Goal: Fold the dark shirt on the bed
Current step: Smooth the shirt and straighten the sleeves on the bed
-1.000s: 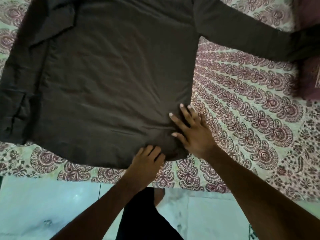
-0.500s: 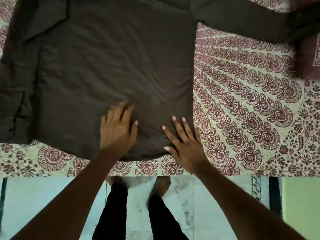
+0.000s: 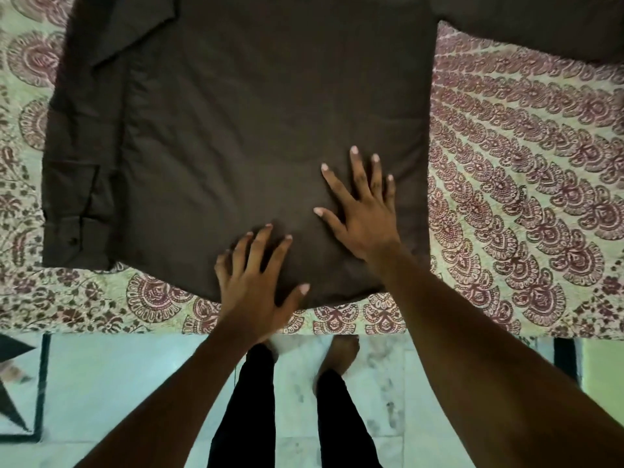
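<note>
Okay, I'm seeing the dark shirt [image 3: 236, 130] lying flat on the patterned bedspread [image 3: 523, 197], hem toward the bed's near edge. The left hand [image 3: 256, 292] is resting on the near hem, fingers spread and slightly arched, gripping nothing. The right hand [image 3: 364, 217] is pressing flat just right of it and farther in, fingers straight and splayed, holding nothing. One sleeve [image 3: 81, 163] is lying folded over the shirt's left side; the other sleeve [image 3: 540, 25] is stretching off far right.
</note>
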Available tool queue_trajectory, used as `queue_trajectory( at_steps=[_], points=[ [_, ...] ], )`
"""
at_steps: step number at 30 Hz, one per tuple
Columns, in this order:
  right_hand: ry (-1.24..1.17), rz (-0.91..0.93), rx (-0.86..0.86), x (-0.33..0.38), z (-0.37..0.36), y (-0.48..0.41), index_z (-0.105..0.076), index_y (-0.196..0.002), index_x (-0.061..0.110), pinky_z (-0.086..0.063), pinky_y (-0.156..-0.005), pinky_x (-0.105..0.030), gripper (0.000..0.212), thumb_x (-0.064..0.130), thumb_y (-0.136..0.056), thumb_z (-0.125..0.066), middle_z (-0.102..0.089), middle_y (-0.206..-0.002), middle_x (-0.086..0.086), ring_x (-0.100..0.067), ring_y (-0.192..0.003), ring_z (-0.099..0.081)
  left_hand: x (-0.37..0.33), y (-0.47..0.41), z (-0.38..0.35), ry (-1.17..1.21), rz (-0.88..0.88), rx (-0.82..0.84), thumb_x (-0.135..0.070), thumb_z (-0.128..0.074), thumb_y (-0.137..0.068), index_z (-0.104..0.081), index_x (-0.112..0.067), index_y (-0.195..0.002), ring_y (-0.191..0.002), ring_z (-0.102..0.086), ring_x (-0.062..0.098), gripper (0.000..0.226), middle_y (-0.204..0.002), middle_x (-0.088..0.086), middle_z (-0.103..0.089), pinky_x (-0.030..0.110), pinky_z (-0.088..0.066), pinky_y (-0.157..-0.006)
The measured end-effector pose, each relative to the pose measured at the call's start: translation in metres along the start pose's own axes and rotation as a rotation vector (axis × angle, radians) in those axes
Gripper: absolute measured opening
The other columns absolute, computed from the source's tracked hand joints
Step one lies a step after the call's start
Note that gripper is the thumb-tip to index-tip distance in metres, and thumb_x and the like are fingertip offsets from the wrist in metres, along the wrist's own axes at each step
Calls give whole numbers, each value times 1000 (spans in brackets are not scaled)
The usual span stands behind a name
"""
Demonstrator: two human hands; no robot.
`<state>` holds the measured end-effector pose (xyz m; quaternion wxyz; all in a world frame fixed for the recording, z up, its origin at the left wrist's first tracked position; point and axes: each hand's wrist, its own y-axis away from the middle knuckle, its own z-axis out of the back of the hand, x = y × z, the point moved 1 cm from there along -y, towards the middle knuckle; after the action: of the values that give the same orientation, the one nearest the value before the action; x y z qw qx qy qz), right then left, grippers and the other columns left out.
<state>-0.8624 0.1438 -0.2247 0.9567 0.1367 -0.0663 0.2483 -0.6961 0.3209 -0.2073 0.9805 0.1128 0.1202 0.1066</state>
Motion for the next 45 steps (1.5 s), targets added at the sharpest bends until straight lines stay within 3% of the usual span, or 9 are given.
queue_trajectory(
  at_steps=[5,10,18,21,26,31,34,41,45],
  points=[
    [48,-297,-60,-25,-17,79,-13,-162,46,-13,-125,-61,71,73,-100,-31,-2,-175,2,-26,-161,-3,35,-64,23,43,127,-138,-61,-47,-96,-26,-32,-160,-158,-13,30,74,-173,1,-10,57,-21,-120],
    [-26,-508,7,-27,-12,117,-4,-164,39,-9,-121,-71,80,75,-97,-29,2,-173,-13,-41,-159,1,82,-56,11,-26,183,-58,-73,-34,-95,-10,-40,-163,-160,-5,33,79,-174,-1,1,63,-15,-123],
    [-20,-26,-3,77,-2,-13,-10,-162,48,-1,-121,-71,77,76,-96,-37,13,-173,-7,-40,-158,14,91,23,0,23,251,-39,-72,-45,-90,-16,-36,-163,-159,-8,33,87,-174,-1,-3,59,-16,-124],
    [109,199,78,116,-28,9,-12,-161,51,-5,-116,-77,73,77,-96,-34,7,-174,-4,-42,-158,12,103,12,19,135,291,-159,-59,-48,-94,-29,-34,-160,-155,-23,33,73,-171,0,-19,56,-26,-119],
    [163,622,146,146,-43,67,-21,-157,55,-18,-115,-74,57,62,-104,-38,-5,-174,-5,-37,-160,-6,162,-47,44,2,186,-175,-55,-43,-101,-19,-39,-162,-160,-8,28,67,-174,-3,-8,57,-18,-123],
    [89,205,-23,156,-13,-29,-16,-159,54,-8,-118,-70,63,68,-101,-38,5,-174,-4,-38,-160,4,212,-23,32,-64,196,-75,-65,-33,-100,-10,-37,-164,-160,-5,25,73,-174,-8,-2,58,-11,-126],
    [29,-27,-15,174,-16,-79,-11,-160,52,-8,-118,-73,73,77,-96,-34,13,-173,-6,-46,-156,13,220,-10,36,8,204,-109,-54,-39,-102,-27,-28,-162,-158,-16,27,66,-172,-5,-14,56,-15,-125],
    [156,800,146,233,-50,-3,-20,-161,47,-18,-120,-67,62,66,-103,-36,-7,-174,-8,-38,-159,-6,235,-81,73,-6,-28,-183,-35,-44,-103,-34,-26,-158,-158,-17,24,57,-172,-3,-18,53,-26,-119],
    [69,492,-37,208,-26,-50,-29,-161,40,-24,-120,-61,61,61,-104,-35,-12,-173,-11,-32,-159,-14,245,-128,73,-41,-101,-115,-47,-39,-103,-18,-39,-162,-159,-11,23,63,-173,-6,-10,51,-22,-121]
  ],
)
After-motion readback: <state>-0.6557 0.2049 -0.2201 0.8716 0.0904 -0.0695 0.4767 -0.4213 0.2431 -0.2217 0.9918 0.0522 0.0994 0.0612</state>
